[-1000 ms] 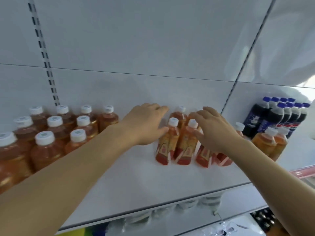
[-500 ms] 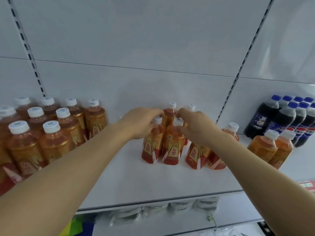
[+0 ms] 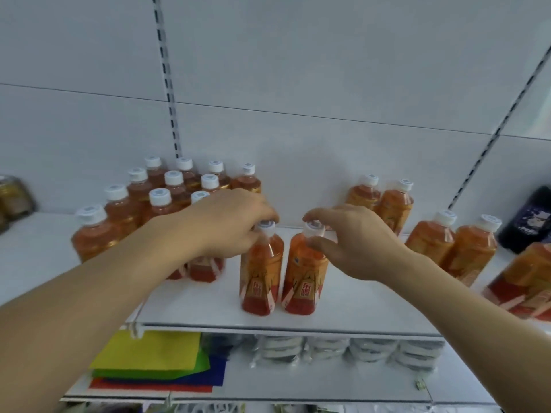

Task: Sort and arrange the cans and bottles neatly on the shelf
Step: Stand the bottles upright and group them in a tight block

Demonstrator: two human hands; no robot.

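Observation:
Two orange tea bottles with white caps stand side by side near the front of the white shelf [image 3: 357, 317]. My left hand [image 3: 226, 225] pinches the cap of the left bottle [image 3: 261, 272]. My right hand [image 3: 351, 239] pinches the cap of the right bottle [image 3: 304, 278]. A block of several matching tea bottles [image 3: 143, 204] stands at the left behind my left arm. Two more tea bottles [image 3: 378, 201] stand against the back wall on the right, and further tea bottles [image 3: 456, 248] stand at the far right.
A dark cola bottle [image 3: 527, 225] stands at the right edge. Golden-brown packs [image 3: 13, 198] sit at the far left. On the lower shelf lie coloured sheets [image 3: 155, 359] and wrapped grey packs [image 3: 343, 350]. Slotted uprights [image 3: 167, 84] run up the back wall.
Both hands took one bottle each by the cap out of the cluster and brought them left and forward to the shelf's front. The view swung left.

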